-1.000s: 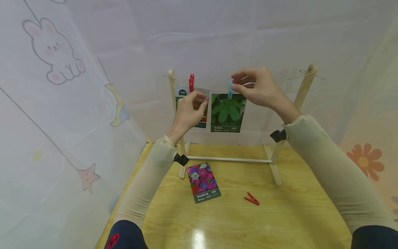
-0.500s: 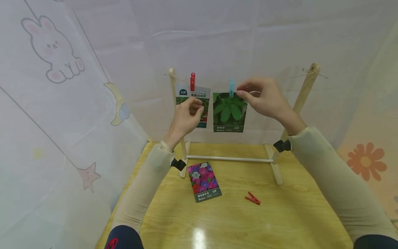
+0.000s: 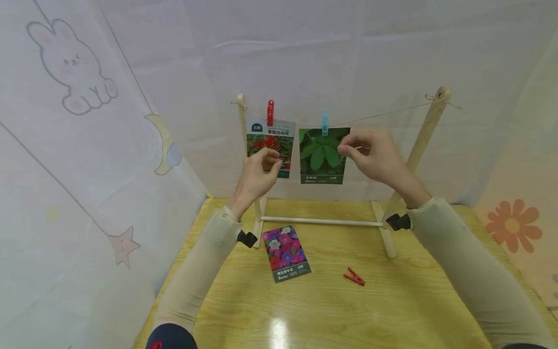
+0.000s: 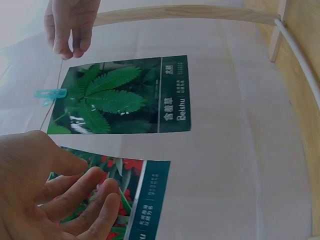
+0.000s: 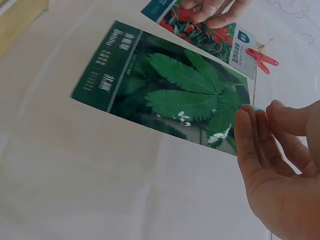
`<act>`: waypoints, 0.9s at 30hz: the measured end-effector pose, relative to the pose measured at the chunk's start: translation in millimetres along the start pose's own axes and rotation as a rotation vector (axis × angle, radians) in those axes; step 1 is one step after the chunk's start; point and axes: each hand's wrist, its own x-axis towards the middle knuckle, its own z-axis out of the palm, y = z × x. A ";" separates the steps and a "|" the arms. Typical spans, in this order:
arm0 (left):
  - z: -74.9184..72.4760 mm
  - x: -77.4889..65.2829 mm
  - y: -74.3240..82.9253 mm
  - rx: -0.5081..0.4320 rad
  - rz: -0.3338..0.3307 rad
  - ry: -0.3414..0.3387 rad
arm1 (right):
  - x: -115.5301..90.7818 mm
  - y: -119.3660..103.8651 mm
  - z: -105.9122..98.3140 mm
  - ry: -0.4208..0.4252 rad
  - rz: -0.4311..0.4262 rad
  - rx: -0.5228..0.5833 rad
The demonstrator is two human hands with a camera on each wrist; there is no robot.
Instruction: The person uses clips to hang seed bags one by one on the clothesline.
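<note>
A green-leaf seed packet [image 3: 321, 157] hangs from the string [image 3: 383, 114] by a light blue clothespin [image 3: 324, 122]. Beside its right edge is my right hand [image 3: 377, 157], with loosely bent fingers and nothing between them. To the left, a seed packet with red flowers [image 3: 285, 130] hangs under a red clothespin [image 3: 271, 114]. My left hand [image 3: 255, 179] is in front of that packet and covers part of it; its fingers are relaxed and hold nothing. In the right wrist view, my right fingertips overlap the top corner of the green-leaf packet [image 5: 165, 90]; contact is unclear.
On the wooden table [image 3: 322, 310] lie a seed packet with pink and purple flowers [image 3: 286, 253] and a loose red clothespin [image 3: 354, 277]. The wooden rack [image 3: 429, 126] stands at the back, a white rod [image 3: 322, 221] joining its feet. Printed cloth hangs behind.
My right hand has come off the blue clothespin and moved down and right. My left hand has lowered a little, uncovering more of the red-flower packet.
</note>
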 end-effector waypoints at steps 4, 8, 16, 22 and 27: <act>1.6 -5.9 -6.8 -0.010 -0.036 -0.017 | -14.5 6.8 5.4 -0.014 0.019 0.075; 3.4 -9.6 -11.7 -0.012 -0.054 -0.026 | -28.5 13.4 8.7 -0.016 0.068 0.084; 7.3 -18.7 -20.9 0.011 -0.065 -0.045 | -50.1 23.7 16.2 -0.033 0.147 0.105; 13.7 -29.4 -32.6 0.031 -0.077 -0.052 | -66.2 31.1 22.6 -0.036 0.132 0.072; 18.9 -36.4 -41.7 0.047 -0.080 -0.059 | -79.5 39.5 29.0 -0.021 0.127 0.065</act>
